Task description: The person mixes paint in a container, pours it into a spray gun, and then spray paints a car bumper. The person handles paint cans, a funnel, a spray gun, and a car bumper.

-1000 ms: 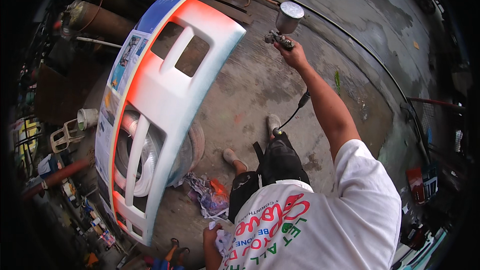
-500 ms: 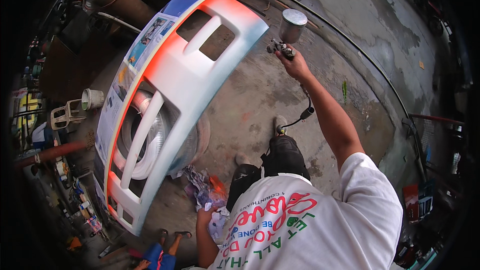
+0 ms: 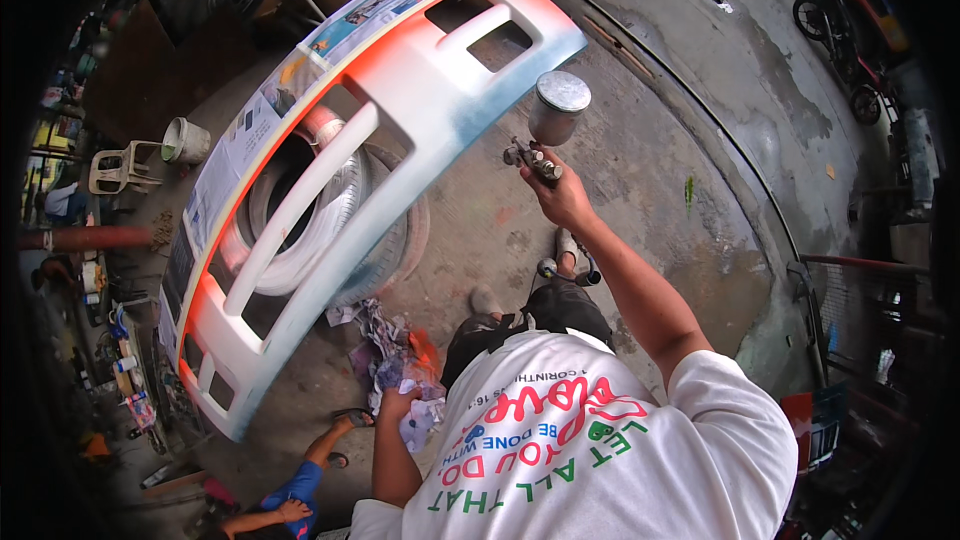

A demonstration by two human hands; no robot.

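A spray gun (image 3: 560,110) with a silver cup on top is in my right hand (image 3: 561,198), its fingers closed round the handle. The gun is beside the right edge of a long car bumper (image 3: 430,90), apart from it. White covers the bumper's middle, orange-red runs along its left edge and grey-blue along its right. Newspaper masking (image 3: 240,135) lines the left side. My left hand (image 3: 400,403) hangs low at my side, closed on crumpled paper (image 3: 420,424); its fingertips are partly hidden.
Tires (image 3: 350,200) lie beneath the bumper. Crumpled, paint-stained paper (image 3: 380,340) is on the floor near my feet. A bucket (image 3: 186,141) and a plastic chair (image 3: 122,168) stand at the left. Another person (image 3: 300,490) is at the lower left; a motorcycle (image 3: 840,55) is far right.
The view has shifted. My right hand and the spray gun are lower and further left in the picture, nearer the bumper's right edge. Both hands keep their hold.
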